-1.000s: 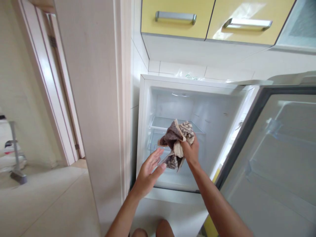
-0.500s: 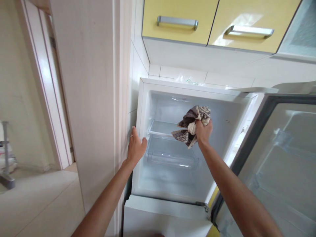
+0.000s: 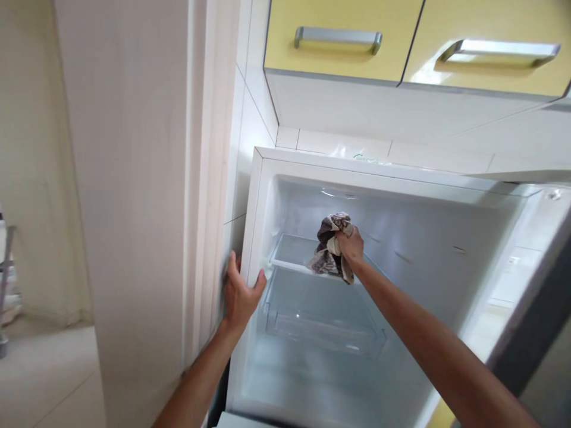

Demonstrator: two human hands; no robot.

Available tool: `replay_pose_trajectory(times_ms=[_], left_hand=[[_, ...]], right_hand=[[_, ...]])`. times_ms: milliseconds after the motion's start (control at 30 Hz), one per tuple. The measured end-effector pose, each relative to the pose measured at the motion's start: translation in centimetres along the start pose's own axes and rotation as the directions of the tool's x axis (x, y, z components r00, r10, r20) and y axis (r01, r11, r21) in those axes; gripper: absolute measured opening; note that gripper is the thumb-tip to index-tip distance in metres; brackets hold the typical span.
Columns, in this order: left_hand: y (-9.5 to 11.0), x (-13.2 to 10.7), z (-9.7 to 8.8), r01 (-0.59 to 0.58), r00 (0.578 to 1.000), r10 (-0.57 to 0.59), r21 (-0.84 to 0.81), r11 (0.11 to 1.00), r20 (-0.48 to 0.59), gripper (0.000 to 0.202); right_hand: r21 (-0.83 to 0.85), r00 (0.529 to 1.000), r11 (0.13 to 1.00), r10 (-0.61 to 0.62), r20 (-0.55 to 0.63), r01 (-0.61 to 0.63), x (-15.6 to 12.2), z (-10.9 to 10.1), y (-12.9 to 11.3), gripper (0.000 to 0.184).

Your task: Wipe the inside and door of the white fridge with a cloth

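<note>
A white fridge [image 3: 401, 178] stands with its door swung wide to the right. My right hand [image 3: 351, 246] reaches deep inside, closed on a crumpled brown and cream patterned cloth [image 3: 329, 246] held against the back, just above the glass shelf [image 3: 289, 252]. My left hand [image 3: 239, 291] wraps around the fridge's left front edge, thumb inside, fingers behind the frame. A clear plastic drawer [image 3: 321, 324] sits below the shelf. The compartment holds nothing else.
Yellow wall cabinets [image 3: 339, 35] with metal handles hang above the fridge. A pale wall panel [image 3: 134, 178] stands close on the left, with a tiled floor [image 3: 44, 368] beyond it. The open fridge door [image 3: 535, 333] is at the right edge.
My right hand has carried the cloth from the fridge opening deeper in, to the back wall above the shelf. My left hand went to the fridge's left edge and grips it. The view moved closer.
</note>
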State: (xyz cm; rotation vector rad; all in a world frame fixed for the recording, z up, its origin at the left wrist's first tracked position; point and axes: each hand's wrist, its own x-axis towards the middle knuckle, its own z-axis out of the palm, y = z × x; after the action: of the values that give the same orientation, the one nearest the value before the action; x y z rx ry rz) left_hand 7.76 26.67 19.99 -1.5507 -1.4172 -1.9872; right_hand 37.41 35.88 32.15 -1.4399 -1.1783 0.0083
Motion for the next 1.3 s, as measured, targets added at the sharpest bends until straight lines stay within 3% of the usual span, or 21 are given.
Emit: replay_pose_trajectory(times_ms=[200, 333, 467, 567, 733, 933, 1100, 1300], left_hand=[[0.1, -0.3, -0.3, 0.132, 0.991, -0.132, 0.009, 0.991, 0.037, 0.057], [-0.2, -0.8, -0.3, 0.168, 0.986, -0.168, 0.019, 0.986, 0.019, 0.053], [-0.3, -0.8, -0.3, 0.180, 0.984, -0.180, 0.021, 0.983, 0.003, 0.053], [-0.1, -0.8, -0.5, 0.199, 0.980, -0.200, 0.019, 0.980, 0.005, 0.052], [0.1, -0.8, -0.7, 0.265, 0.963, -0.268, 0.054, 0.963, 0.036, 0.056], [0.0, -0.9, -0.8, 0.320, 0.946, -0.323, 0.069, 0.945, 0.035, 0.062], [-0.1, -1.0, -0.7, 0.345, 0.938, -0.347, 0.098, 0.934, 0.010, 0.066], [-0.3, -1.1, -0.7, 0.396, 0.917, -0.398, 0.130, 0.909, -0.004, 0.066]], right_hand=[[0.066, 0.999, 0.996, 0.052, -0.007, -0.051, 3.2, 3.7, -0.2, 0.043], [0.174, 0.999, 0.984, 0.045, -0.001, -0.044, 3.5, 7.0, -1.7, 0.060], [0.326, 0.990, 0.939, -0.129, 0.053, 0.105, 0.8, 10.5, -5.2, 0.075], [0.435, 0.940, 0.853, -0.338, 0.043, 0.287, -2.5, 12.5, -8.3, 0.075], [0.353, 0.945, 0.892, -0.322, 0.053, 0.284, -5.1, 14.0, -11.2, 0.069], [0.265, 0.954, 0.925, -0.296, 0.046, 0.274, -0.9, 16.8, -11.1, 0.065], [0.132, 0.958, 0.966, -0.243, 0.149, 0.224, 3.4, 19.9, -9.9, 0.062], [-0.078, 0.920, 0.924, -0.359, 0.155, 0.373, 6.1, 21.8, -7.5, 0.062]])
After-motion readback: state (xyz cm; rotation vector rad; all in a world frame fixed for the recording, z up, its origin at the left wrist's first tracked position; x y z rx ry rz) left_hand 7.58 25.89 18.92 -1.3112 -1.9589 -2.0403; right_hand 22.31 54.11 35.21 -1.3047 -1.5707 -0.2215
